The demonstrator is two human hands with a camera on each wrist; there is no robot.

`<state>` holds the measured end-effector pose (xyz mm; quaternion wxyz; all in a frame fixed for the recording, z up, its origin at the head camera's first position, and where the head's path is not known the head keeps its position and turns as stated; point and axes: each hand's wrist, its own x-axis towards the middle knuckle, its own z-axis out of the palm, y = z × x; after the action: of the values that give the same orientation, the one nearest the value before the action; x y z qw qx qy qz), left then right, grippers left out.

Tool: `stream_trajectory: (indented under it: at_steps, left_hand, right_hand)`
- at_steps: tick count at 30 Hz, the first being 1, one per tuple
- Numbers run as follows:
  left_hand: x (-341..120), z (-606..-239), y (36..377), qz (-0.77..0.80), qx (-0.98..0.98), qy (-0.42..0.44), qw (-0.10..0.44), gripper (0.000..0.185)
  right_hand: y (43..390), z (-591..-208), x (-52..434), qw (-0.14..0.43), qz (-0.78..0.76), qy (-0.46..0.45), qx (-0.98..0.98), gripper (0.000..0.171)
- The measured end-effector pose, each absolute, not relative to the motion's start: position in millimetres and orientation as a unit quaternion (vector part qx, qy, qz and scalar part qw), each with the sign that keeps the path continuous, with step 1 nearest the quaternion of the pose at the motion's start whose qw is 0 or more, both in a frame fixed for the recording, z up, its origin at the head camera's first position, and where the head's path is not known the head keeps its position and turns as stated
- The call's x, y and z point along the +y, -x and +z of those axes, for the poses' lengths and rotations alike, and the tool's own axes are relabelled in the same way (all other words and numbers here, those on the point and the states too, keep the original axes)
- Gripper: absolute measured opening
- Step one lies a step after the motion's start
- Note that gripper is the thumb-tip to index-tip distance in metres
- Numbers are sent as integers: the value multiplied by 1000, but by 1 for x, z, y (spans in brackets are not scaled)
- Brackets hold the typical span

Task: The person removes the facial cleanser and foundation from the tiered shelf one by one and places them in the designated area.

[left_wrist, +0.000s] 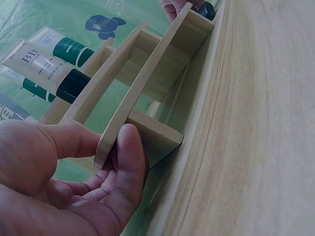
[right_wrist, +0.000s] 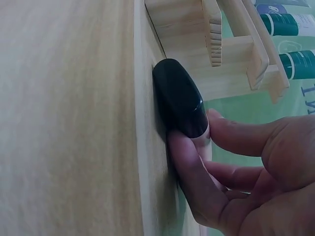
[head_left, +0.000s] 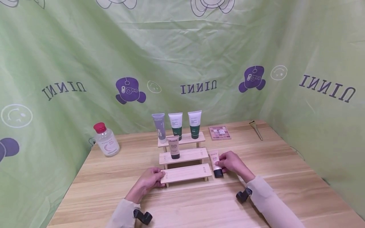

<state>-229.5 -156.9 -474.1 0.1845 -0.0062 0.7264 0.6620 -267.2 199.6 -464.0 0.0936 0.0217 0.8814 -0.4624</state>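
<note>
A three-step wooden stand (head_left: 185,173) sits mid-table. My left hand (head_left: 159,178) pinches the left end of its lowest step; in the left wrist view the thumb (left_wrist: 130,157) lies under the board (left_wrist: 152,83) and the fingers on top. A beige BB tube (head_left: 215,163) with a black cap (right_wrist: 179,101) lies on the table by the stand's right end. My right hand (head_left: 221,164) grips it, fingers (right_wrist: 197,182) curled round the body just behind the cap. Another BB tube (head_left: 174,146) stands on the middle step. Three tubes (head_left: 177,125) stand on the top step.
A clear bottle with a red cap (head_left: 106,140) stands at the back left. An eyeshadow palette (head_left: 219,132) and a makeup brush (head_left: 256,129) lie at the back right. Green printed cloth (head_left: 199,57) hangs close behind and on both sides of the table (head_left: 199,202).
</note>
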Motion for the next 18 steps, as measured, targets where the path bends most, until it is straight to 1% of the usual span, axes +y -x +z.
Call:
stream_trajectory:
  at_steps: [10,18]
  left_hand:
    - [-157,-473,230,663,726,3,181,23]
    - [-158,-473,230,663,725,5,188,22]
  right_hand:
    - [267,-461,200,56,-421,-28,905,23]
    - [264,-459,201,62,-410,-32,910,20]
